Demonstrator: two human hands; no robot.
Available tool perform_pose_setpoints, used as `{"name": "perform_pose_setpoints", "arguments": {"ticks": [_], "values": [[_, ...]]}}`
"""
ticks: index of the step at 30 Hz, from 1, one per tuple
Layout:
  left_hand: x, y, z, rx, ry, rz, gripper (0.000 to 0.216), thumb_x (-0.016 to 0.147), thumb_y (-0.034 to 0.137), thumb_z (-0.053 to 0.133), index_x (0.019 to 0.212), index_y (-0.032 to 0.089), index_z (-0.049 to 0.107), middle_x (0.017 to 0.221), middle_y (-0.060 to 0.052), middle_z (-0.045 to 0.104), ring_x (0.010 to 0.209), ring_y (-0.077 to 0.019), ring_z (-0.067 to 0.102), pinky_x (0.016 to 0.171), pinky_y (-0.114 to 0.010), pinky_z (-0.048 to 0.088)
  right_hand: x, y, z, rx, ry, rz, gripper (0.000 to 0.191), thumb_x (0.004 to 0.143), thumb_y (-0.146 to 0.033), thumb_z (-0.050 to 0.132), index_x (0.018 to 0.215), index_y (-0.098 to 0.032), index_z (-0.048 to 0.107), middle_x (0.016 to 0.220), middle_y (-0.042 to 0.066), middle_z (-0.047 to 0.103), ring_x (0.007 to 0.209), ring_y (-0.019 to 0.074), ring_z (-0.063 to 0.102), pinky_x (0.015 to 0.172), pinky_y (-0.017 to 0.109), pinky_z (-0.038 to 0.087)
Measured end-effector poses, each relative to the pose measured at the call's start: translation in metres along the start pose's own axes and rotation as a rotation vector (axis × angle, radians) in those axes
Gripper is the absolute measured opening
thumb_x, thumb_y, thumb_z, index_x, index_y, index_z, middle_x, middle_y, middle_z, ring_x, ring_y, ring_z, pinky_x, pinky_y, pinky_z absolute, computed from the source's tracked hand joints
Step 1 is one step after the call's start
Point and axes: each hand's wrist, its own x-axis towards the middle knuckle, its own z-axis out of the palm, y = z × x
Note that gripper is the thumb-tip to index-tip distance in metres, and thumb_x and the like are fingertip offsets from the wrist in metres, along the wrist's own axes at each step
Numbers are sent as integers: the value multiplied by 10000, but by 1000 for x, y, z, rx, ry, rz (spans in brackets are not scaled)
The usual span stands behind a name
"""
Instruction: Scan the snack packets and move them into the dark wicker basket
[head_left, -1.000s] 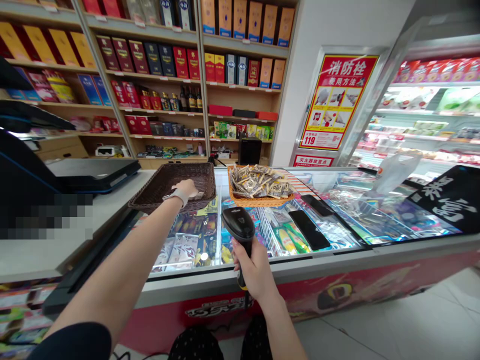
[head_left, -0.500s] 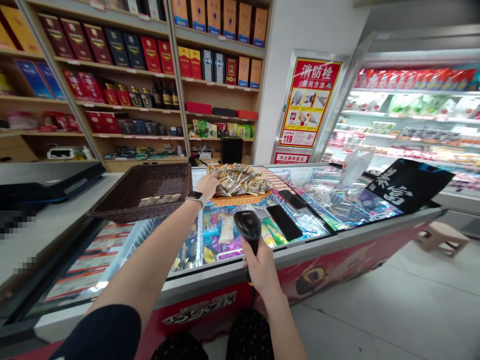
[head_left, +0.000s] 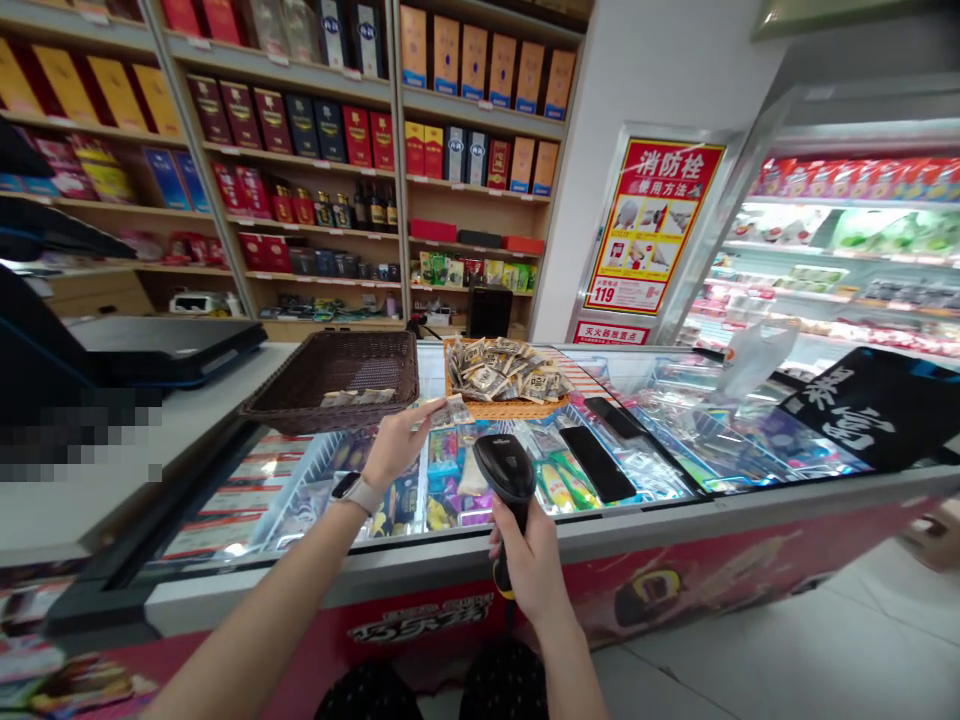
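Note:
Between its fingertips my left hand [head_left: 395, 443] pinches a small snack packet [head_left: 452, 411], held over the glass freezer top in front of an orange woven tray [head_left: 510, 408]. That tray bears a heap of similar packets [head_left: 504, 368]. My right hand [head_left: 529, 555] is wrapped round the handle of a black barcode scanner [head_left: 506, 468], its head raised above the freezer's front edge. To the left of the tray, a dark brown wicker basket [head_left: 296, 372] holds a short row of packets [head_left: 357, 397].
Two dark phones [head_left: 598, 464] lie on the freezer glass [head_left: 442, 520]. A black bag [head_left: 877, 405] with white lettering rests at right beside a clear plastic bag [head_left: 757, 358]. At left, dark equipment [head_left: 165, 348] stands on a counter. Shelves of boxed goods [head_left: 307, 130] line the back.
My left hand has drawn back from the packet heap toward me and left, with a packet now in its fingers. The right hand still holds the scanner. The view has shifted left.

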Motion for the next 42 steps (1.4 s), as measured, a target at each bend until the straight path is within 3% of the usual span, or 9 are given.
{"name": "perform_pose_setpoints", "arguments": {"ticks": [3,6,9,15,21,26,34,42], "values": [[-22,-9,8,-241,-36,-231,466,968,341,500,1357,194,709,1212,-98,768,938,-252,741,884,-386,583,-7,0,6,35,-6,49,497,906,-666,636,963,-176,700,616,-14,610,503,159,579,459,257,512],[-33,-18,11,-436,25,-364,478,941,425,563,1312,173,729,1266,-119,744,1087,-287,714,927,-413,581,-13,2,12,29,-33,85,503,900,-666,642,959,-169,690,593,-28,590,494,152,577,465,251,520],[-36,-24,11,-545,97,-341,455,890,414,660,1268,171,731,1331,-141,705,1215,-296,657,1014,-416,543,-17,3,21,-3,-95,109,478,930,-634,614,973,-162,673,590,-35,583,488,147,576,478,246,506],[-40,-33,16,-720,164,-345,760,860,373,737,1543,202,452,1218,-138,699,1047,-229,688,878,-340,589,-24,8,41,-91,-179,128,431,970,-590,553,985,-169,647,585,-30,593,472,171,588,491,272,470],[-43,-29,17,-693,139,-343,520,895,340,696,1383,206,579,1411,-144,606,1307,-267,566,989,-347,539,-24,12,48,-195,-146,84,452,981,-595,512,1020,-171,662,630,5,629,525,204,604,539,306,500],[-43,-21,13,-716,73,-358,534,910,351,673,1403,206,527,1378,-145,622,1275,-255,586,985,-346,536,-18,11,52,-238,-116,19,459,986,-565,494,1083,-161,688,716,61,701,655,247,680,530,294,486],[-43,-21,14,-753,65,-368,541,923,380,663,1409,204,504,1277,-135,666,1176,-235,644,935,-330,551,-17,7,50,-213,-146,42,397,995,-532,494,1050,-180,668,528,-40,572,460,193,573,506,292,466],[-42,-24,15,-712,81,-370,554,898,380,682,1398,206,518,1281,-136,661,1146,-230,644,893,-310,548,-16,12,48,-242,-135,19,425,981,-536,521,1077,-161,695,618,16,651,510,212,622,514,296,471]]}}
